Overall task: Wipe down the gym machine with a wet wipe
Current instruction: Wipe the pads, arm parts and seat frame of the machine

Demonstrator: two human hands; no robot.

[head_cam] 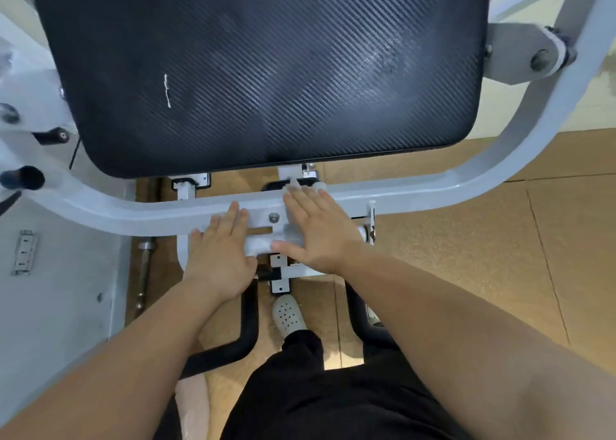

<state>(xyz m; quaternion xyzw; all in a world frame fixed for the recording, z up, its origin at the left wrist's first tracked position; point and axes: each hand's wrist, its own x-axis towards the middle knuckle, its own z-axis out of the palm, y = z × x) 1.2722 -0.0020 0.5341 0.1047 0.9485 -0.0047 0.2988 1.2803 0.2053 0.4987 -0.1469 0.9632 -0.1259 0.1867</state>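
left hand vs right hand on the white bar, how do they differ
The right hand lies further forward, its fingers crossing the white bar; the left hand reaches only partway onto it. What looks like a pale wipe shows under the right hand's fingertips; nothing shows under the left hand. The right hand's thumb is spread wide, the left hand's stays close. Both lie flat, palms down, fingers straight.

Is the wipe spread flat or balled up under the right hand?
Spread flat, it seems: the right hand lies open, pressing the wipe against the frame, with a thin edge showing beyond it.
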